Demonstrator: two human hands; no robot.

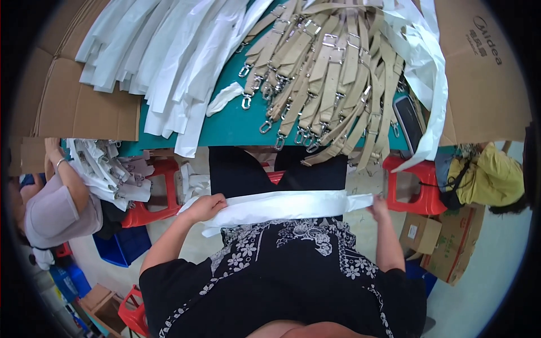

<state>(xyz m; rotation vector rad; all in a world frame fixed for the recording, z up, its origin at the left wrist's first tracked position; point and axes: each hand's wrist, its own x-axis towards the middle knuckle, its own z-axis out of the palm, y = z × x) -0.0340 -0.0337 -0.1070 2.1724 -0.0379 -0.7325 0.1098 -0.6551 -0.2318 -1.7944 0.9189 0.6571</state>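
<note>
A long white strip of thin paper or tissue [282, 205] stretches across my lap, level and fairly taut. My left hand [205, 208] is closed around its left end, with loose white edges sticking out below the fingers. At the narrower right end, my right hand [380, 206] pinches the tip. Whether something lies wrapped inside the strip is hidden. Beyond my lap, a pile of beige straps [332, 73] with metal buckles and snap hooks hangs over the table's near edge. Left of them lie several similar long white strips [186, 73], and a small crumpled white piece [225, 99].
The green table [225, 128] stands before me, cardboard [90, 101] at its left and a cardboard box [484, 73] at its right. A dark phone [408, 125] lies beside the straps. Red stools [414, 186] stand under both sides. People [65, 208] sit left and right.
</note>
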